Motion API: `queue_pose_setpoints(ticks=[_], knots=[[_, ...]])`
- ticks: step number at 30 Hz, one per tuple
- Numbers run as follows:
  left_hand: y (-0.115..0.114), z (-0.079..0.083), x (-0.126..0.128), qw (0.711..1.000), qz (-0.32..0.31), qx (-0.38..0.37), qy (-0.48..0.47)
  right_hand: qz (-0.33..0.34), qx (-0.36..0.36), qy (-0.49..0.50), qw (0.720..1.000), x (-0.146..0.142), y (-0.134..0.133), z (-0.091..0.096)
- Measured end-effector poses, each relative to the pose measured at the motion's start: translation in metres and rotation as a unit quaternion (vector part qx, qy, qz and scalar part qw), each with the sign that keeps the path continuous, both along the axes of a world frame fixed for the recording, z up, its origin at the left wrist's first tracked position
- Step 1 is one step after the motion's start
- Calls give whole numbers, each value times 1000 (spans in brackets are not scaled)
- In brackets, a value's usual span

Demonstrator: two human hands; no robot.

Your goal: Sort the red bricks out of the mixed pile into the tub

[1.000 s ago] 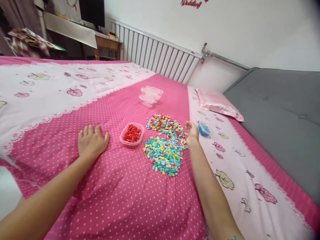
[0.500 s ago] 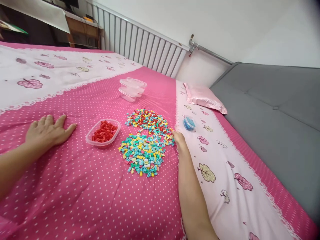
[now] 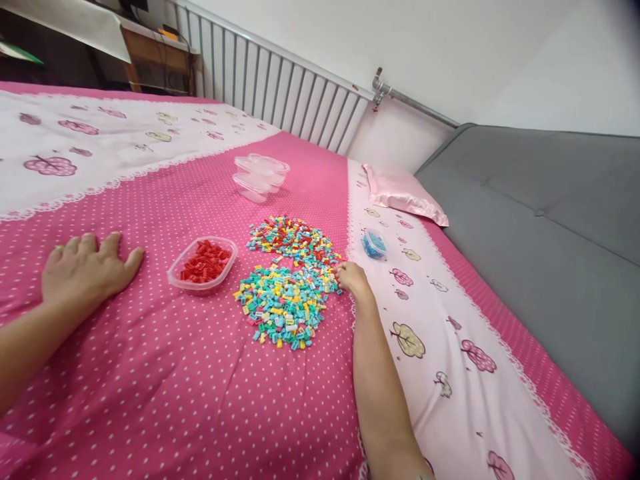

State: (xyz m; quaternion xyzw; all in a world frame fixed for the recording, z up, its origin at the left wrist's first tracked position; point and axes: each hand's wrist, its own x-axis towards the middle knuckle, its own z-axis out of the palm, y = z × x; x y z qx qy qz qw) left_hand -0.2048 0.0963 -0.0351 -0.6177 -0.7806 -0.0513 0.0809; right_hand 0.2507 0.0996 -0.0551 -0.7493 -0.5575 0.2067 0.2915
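My left hand (image 3: 85, 267) lies flat and open on the pink dotted bedspread (image 3: 200, 387), left of a clear tub of red pieces (image 3: 203, 265). My right hand (image 3: 353, 278) rests at the right edge of a near pile of teal, yellow and blue pieces (image 3: 285, 303), its fingers curled down onto the pieces. I cannot make out what they pinch. A second pile that also holds red pieces (image 3: 293, 239) lies just behind. A small tub of blue pieces (image 3: 374, 244) stands beyond my right hand.
A stack of empty clear tubs (image 3: 260, 175) sits farther back on the bed. A pink satin pillow (image 3: 403, 195) lies by the wall. A grey sofa (image 3: 540, 253) runs along the right side, and a white radiator (image 3: 280, 93) stands behind the bed.
My right hand has drawn back from the blue tub to the edge of the near pile. The view has swung right, so my left hand sits farther left in the picture.
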Motion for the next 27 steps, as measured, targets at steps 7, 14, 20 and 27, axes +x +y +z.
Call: queue_pose_setpoints(ticks=[7, 14, 20, 27], knots=[[-1, -3, 0, 1000, 3, 10, 19, 5, -8, 42, 999, -12, 0, 0], [0, -5, -2, 1000, -2, 18, 18, 94, -92, 119, 984, -28, -11, 12], [-1, -9, -4, 999, -10, 40, 21, -30, 85, -33, 995, -20, -9, 17], [-2, -8, -1, 999, -6, 37, 12, 0, 109, -77, 991, -30, 1, -3]])
